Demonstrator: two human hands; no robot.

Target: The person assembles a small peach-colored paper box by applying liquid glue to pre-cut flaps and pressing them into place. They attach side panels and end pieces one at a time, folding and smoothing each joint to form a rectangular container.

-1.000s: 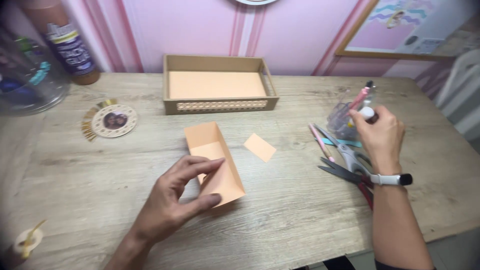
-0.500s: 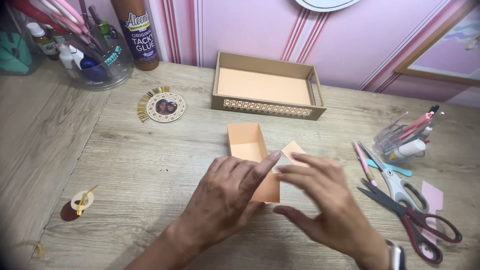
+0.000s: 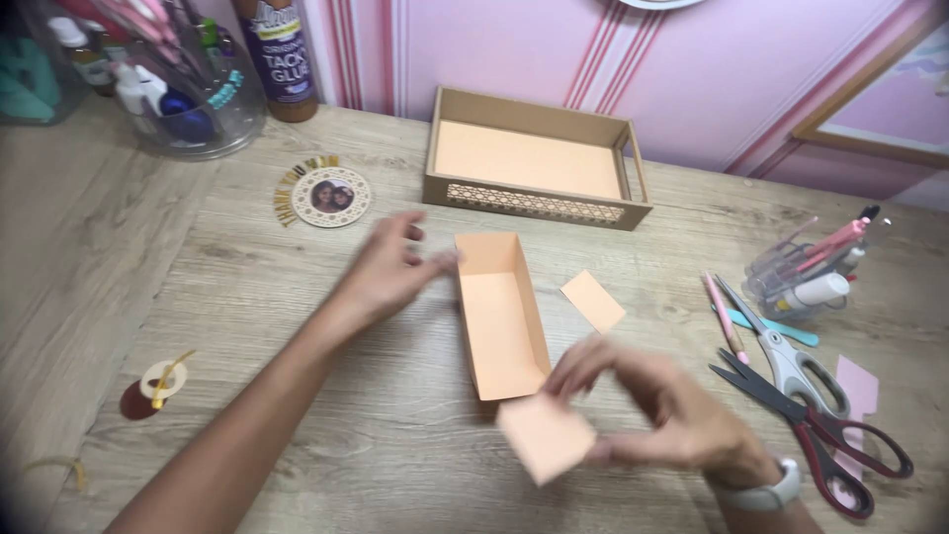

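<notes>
Since half a second ago the hands are parting: the left hand (image 3: 390,272), fingers loosely open, is steadying the peach paper tray (image 3: 501,314) at its far corner, while the right hand (image 3: 660,413) is pinching a peach card flap (image 3: 546,435) at the tray's near end. Light, creasable card; best held by the edges.

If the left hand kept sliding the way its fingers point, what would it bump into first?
The left hand points right, and its fingertips already sit at the far-left corner of the folded peach paper box. It would likely meet that wall first; whether they touch is blurred.
</notes>
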